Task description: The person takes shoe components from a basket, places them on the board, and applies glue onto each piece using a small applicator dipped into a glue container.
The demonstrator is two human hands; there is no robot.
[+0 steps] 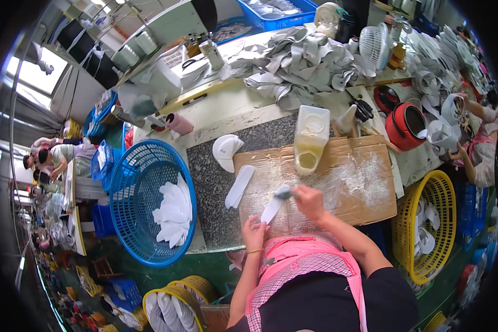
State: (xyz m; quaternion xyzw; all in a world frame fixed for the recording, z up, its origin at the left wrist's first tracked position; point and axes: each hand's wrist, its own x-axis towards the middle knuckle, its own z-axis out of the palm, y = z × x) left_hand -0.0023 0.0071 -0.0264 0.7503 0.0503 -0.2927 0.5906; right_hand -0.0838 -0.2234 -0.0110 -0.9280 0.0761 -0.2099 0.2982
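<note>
My left hand (pixel 253 233) pinches the near end of a white strip with a rounded end (pixel 271 211), which slants across the cardboard's left part. At the strip's far end, my right hand (pixel 310 203) closes round a small dark grey-green brush (pixel 283 192); its tip touches the white surface, and its handle is hidden by the fingers. Left of the strip lie similar long white pieces (pixel 239 187), close together. Farther back is a curved white piece (pixel 227 152). Beyond my right hand, on the cardboard's back edge, a clear plastic container (pixel 311 138) holds yellowish liquid.
The powder-smeared cardboard (pixel 365 182) covers part of a speckled dark slab (pixel 207 218). A blue basket (pixel 116 207) with white pieces stands left, a yellow basket (pixel 397 238) right. A red pot (pixel 406 124) and heaped grey-white pieces (pixel 304 61) are behind. A co-worker's hands (pixel 462 155) are far right.
</note>
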